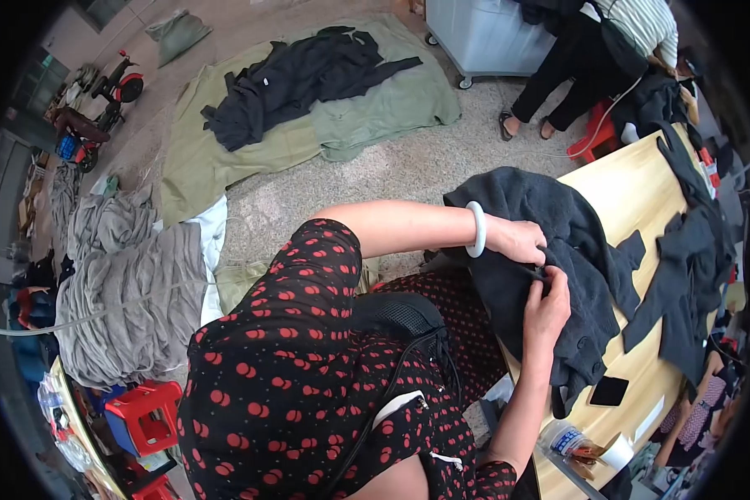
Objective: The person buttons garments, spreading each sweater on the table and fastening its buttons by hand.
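A dark grey garment is bunched over the near edge of the light wooden table. My left hand, below a pale bangle, has its fingers pinched on the cloth. Close beside it, my right hand grips the same garment with bent fingers and thumb. The fingertips of both hands nearly meet at a fold. Any small item between them is too small to make out. A round button shows on the cloth to the right of my right hand.
On the table lie a black phone, a plastic cup, a white cup and more dark garments. Another person stands beyond, near a grey bin and a red stool. Dark clothes lie on floor cloths.
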Demonstrator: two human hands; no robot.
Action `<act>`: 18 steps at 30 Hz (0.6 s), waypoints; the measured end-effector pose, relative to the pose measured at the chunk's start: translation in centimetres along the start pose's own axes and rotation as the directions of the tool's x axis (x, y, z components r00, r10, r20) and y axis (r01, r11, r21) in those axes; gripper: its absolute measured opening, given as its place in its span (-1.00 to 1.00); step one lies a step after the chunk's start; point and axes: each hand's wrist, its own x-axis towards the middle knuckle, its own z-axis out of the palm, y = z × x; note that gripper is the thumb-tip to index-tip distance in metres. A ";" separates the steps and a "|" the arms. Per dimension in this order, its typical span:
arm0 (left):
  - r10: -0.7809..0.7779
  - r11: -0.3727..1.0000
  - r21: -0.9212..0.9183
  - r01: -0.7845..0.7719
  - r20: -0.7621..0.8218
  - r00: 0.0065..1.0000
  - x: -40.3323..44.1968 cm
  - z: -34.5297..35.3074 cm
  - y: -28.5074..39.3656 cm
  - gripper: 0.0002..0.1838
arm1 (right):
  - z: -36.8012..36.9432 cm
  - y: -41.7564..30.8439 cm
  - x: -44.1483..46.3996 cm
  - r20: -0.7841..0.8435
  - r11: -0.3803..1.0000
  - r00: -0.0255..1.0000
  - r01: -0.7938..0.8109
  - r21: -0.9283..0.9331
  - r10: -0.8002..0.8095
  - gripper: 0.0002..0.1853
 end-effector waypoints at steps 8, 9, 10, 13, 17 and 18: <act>0.029 0.934 0.343 -0.097 0.199 0.980 -1.2 -0.1 1.4 -0.55 | -0.3 1.0 -0.7 0.032 0.988 0.995 0.101 -0.117 -0.098 -0.76; 0.020 0.926 0.368 -0.091 0.193 0.981 -1.8 -0.2 2.3 -0.56 | -0.3 1.1 -0.7 0.031 0.986 0.993 0.118 -0.119 -0.115 -0.78; 0.019 0.914 0.394 -0.095 0.191 0.981 -2.4 -0.3 2.9 -0.56 | -0.2 1.2 -0.7 0.023 0.983 0.991 0.130 -0.127 -0.128 -0.80; 0.102 0.856 0.497 -0.140 0.104 0.989 -2.7 0.7 2.8 -0.65 | 0.0 1.7 -0.6 0.002 0.973 0.985 0.172 -0.153 -0.174 -0.91; 0.191 0.830 0.529 -0.178 0.030 0.981 -2.6 1.8 1.8 -0.75 | 0.8 3.0 -0.9 -0.008 0.967 0.984 0.172 -0.189 -0.177 -0.93; 0.221 0.821 0.535 -0.201 0.027 0.975 -2.6 1.8 1.6 -0.77 | 1.0 3.3 -0.8 -0.022 0.966 0.982 0.178 -0.188 -0.185 -0.93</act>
